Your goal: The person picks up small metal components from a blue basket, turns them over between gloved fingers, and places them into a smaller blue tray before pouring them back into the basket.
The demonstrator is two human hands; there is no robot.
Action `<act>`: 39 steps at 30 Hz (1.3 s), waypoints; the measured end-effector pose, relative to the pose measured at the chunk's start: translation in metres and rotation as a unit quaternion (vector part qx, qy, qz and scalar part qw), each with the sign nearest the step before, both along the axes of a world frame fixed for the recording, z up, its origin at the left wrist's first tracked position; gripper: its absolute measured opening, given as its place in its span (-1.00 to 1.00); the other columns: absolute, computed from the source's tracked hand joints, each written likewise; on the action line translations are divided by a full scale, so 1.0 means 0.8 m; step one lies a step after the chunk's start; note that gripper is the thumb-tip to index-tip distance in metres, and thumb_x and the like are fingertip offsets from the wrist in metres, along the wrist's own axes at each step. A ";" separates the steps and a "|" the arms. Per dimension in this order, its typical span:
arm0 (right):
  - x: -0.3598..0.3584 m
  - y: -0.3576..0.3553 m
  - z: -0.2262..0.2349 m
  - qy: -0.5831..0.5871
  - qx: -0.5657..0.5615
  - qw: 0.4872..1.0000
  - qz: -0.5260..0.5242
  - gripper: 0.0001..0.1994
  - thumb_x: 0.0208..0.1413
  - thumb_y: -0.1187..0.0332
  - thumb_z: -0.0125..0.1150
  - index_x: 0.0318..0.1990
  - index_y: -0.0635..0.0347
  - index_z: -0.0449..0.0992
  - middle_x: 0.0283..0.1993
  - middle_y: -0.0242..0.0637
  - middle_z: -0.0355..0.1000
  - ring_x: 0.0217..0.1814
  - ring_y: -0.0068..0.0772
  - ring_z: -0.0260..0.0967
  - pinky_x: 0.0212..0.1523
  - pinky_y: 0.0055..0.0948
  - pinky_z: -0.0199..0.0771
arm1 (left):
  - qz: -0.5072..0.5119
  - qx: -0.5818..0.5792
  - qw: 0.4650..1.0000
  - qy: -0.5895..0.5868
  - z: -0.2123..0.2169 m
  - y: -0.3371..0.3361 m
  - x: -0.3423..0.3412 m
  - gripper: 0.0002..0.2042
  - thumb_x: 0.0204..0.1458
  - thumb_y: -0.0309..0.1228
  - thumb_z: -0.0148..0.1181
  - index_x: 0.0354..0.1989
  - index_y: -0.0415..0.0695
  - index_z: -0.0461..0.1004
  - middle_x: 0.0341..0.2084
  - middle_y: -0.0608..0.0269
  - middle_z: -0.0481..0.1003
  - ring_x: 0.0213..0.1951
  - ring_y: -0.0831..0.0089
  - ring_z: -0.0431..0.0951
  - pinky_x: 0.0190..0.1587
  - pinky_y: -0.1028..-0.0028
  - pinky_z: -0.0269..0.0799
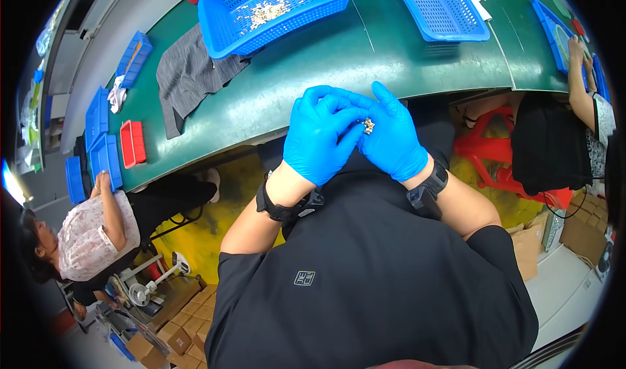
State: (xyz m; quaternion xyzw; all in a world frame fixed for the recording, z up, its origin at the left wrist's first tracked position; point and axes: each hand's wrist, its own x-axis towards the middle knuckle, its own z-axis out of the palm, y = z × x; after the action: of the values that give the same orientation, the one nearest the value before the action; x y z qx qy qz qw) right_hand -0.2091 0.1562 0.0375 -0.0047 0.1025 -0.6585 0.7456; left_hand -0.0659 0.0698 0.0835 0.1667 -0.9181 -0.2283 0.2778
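Observation:
Both my hands wear blue gloves and meet in front of my chest, just off the near edge of the green table (287,102). A small heap of gold-and-pale little parts (368,127) lies in my right hand (396,137), which is cupped around it with the thumb pointing up. Over that heap, my left hand (319,137) bends its fingers inward, thumb and fingertips pinched together at the parts. Whatever sits between the left fingertips is too small to make out. Across the table stands a blue perforated basket (287,27) with many similar pale little pieces on its bottom.
A second blue basket (450,17) stands farther right. Grey cloth (189,75) lies beside the first basket. Small blue bins (98,118) and a red bin (133,143) line the left end. One person (98,232) sits at left, another (561,134) at right near a red stool (486,144).

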 end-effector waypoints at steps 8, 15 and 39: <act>0.000 0.004 -0.015 -0.075 -0.081 0.993 0.028 -0.36 0.47 -0.06 -0.20 0.35 0.39 0.29 0.20 -0.09 0.46 0.22 -0.28 0.42 0.32 -0.27 0.36 | -0.053 -0.027 0.997 -0.047 -0.013 -0.003 0.001 -0.76 -0.05 -0.40 0.44 -0.15 0.02 0.69 -0.21 0.31 0.58 -0.04 0.12 0.46 0.02 0.21 0.39; -0.001 0.005 -0.009 -0.065 -0.030 0.997 0.024 -0.52 0.46 0.06 -0.08 0.19 0.34 0.45 0.10 -0.11 0.50 0.15 -0.25 0.47 0.25 -0.27 0.45 | -0.007 -0.039 0.999 -0.023 -0.019 -0.004 0.001 -0.87 -0.03 -0.42 0.37 -0.28 0.00 0.67 -0.29 0.28 0.57 -0.08 0.16 0.48 -0.07 0.21 0.39; 0.009 0.015 -0.011 0.157 -0.003 0.987 -0.023 -0.71 0.41 0.26 0.09 0.09 0.25 0.54 0.12 -0.16 0.52 0.20 -0.26 0.48 0.31 -0.12 0.46 | 0.022 0.085 0.994 0.068 -0.022 -0.019 0.015 -0.78 -0.06 -0.55 0.45 -0.19 -0.10 0.72 -0.26 0.21 0.56 -0.10 0.25 0.52 -0.04 0.28 0.48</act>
State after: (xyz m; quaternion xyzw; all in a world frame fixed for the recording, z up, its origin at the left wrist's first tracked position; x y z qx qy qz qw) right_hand -0.2016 0.1680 0.0287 -0.1081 0.2158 -0.6668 0.7051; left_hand -0.0541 0.0542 0.0662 0.1943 -0.8706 -0.3096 0.3293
